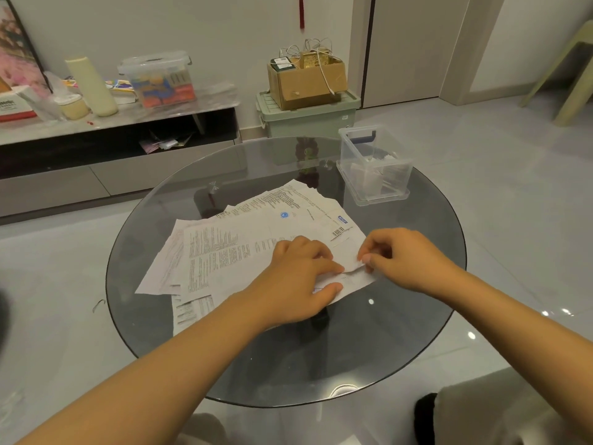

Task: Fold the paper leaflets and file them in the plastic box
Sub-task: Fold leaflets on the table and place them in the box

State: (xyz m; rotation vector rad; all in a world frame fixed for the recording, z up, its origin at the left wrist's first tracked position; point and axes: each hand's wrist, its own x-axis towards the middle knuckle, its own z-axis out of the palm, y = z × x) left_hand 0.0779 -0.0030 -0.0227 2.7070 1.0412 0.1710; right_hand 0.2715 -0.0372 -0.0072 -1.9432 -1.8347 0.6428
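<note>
A spread of several white printed leaflets (244, 242) lies on the round glass table (401, 316). At its near right corner a small leaflet (351, 279) is partly lifted. My left hand (298, 277) pinches its left part between thumb and forefinger, and my right hand (401, 258) pinches its raised right edge. A clear plastic box (373, 165) stands open at the table's far right, with a few folded papers inside.
Behind the table a low cabinet (128, 123) carries a lidded clear bin (158, 78), a cream bottle (93, 85) and small items. A green storage box (308, 114) with a cardboard box (308, 80) on it sits on the floor. A chair (564, 62) stands far right.
</note>
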